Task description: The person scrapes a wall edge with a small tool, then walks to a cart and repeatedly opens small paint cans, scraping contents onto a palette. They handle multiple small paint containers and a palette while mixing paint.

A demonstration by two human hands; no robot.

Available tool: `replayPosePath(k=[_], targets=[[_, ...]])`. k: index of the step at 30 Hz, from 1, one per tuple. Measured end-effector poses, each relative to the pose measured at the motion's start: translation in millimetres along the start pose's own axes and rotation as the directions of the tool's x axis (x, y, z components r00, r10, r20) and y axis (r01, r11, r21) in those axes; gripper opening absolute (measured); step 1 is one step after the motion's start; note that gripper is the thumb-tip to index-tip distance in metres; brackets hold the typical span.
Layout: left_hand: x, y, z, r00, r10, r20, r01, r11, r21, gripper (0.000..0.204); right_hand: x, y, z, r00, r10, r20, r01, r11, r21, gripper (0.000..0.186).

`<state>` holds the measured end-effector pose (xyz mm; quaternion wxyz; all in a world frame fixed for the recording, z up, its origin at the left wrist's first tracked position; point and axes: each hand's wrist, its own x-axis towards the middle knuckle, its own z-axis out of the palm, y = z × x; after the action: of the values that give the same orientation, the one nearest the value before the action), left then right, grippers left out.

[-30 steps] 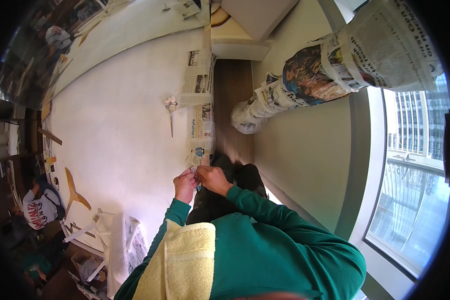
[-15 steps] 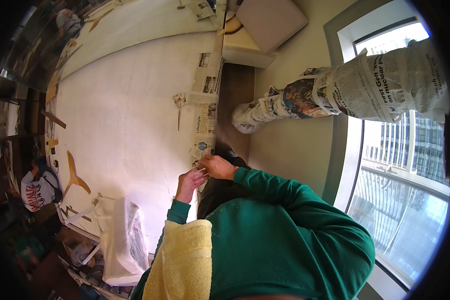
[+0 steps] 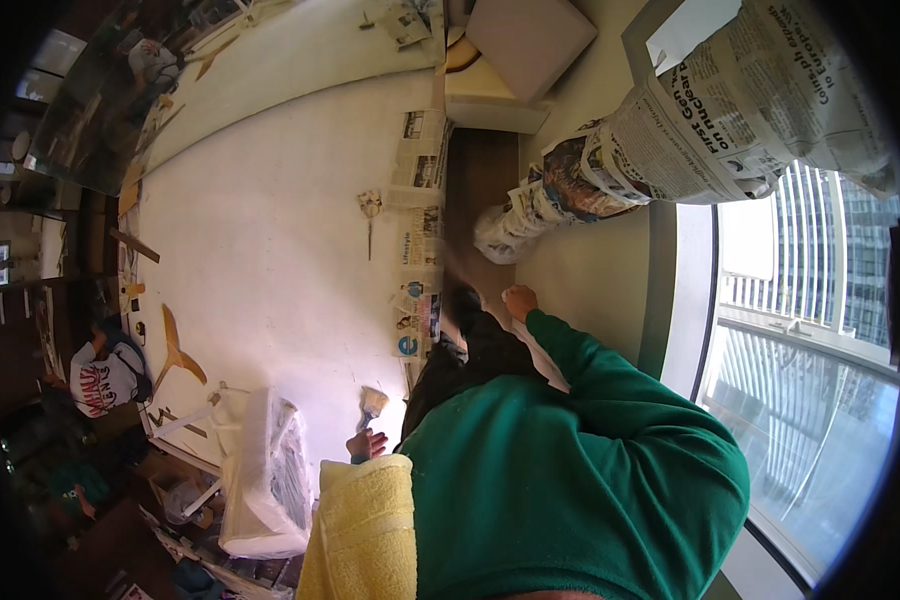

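My left hand (image 3: 368, 444) is low at the white surface's near edge, palm partly up and fingers apart. Just beyond its fingers lies a paintbrush (image 3: 373, 404) with tan bristles; I see no grip on it. Off to the right, my right hand (image 3: 518, 302) is curled closed over the dark gap beside the wall. A pale strip (image 3: 542, 352) runs below that hand, and whether the fingers hold it is unclear. A yellow towel (image 3: 360, 530) drapes over my left arm and hides the forearm.
Newspaper sheets (image 3: 417, 250) line the white surface's (image 3: 270, 260) right edge. A messy thin-handled tool (image 3: 370, 207) lies near them. A newspaper-wrapped column (image 3: 660, 160) leans at right by the window. A plastic-wrapped piece (image 3: 265, 480) stands lower left; a person (image 3: 105, 375) sits beyond.
My hands, together at the newspaper edge before, are now apart: the right moved right toward the wall, the left down and back. The paintbrush now shows near the left hand.
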<state>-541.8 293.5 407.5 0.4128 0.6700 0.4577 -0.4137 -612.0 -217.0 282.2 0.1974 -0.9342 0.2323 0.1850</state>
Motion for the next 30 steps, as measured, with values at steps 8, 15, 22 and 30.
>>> replayPosePath(k=[8, 15, 22, 30], targets=[[0, -47, -51, 0.994, 0.105, 0.036, -0.097, 0.979, -0.18, 0.035, -32, 2, -37, 0.767, 0.421, 0.484, -0.64, 0.545, 0.541, 0.011], [-26, -65, -63, 0.951, 0.304, 0.054, -0.269, 0.901, -0.34, 0.033, -48, -38, -6, 0.951, -0.167, 0.259, -0.045, 0.757, 0.652, 0.022], [-145, -16, -100, 0.657, 0.748, 0.092, -0.532, 0.546, -0.647, 0.045, -97, -89, 15, 0.915, -0.146, 0.377, -0.034, 0.901, 0.432, 0.026], [-358, 56, -140, -0.546, 0.741, 0.392, -0.473, 0.114, -0.874, 0.082, -151, -95, 10, 0.899, 0.153, 0.411, -0.352, 0.811, 0.468, 0.026]])
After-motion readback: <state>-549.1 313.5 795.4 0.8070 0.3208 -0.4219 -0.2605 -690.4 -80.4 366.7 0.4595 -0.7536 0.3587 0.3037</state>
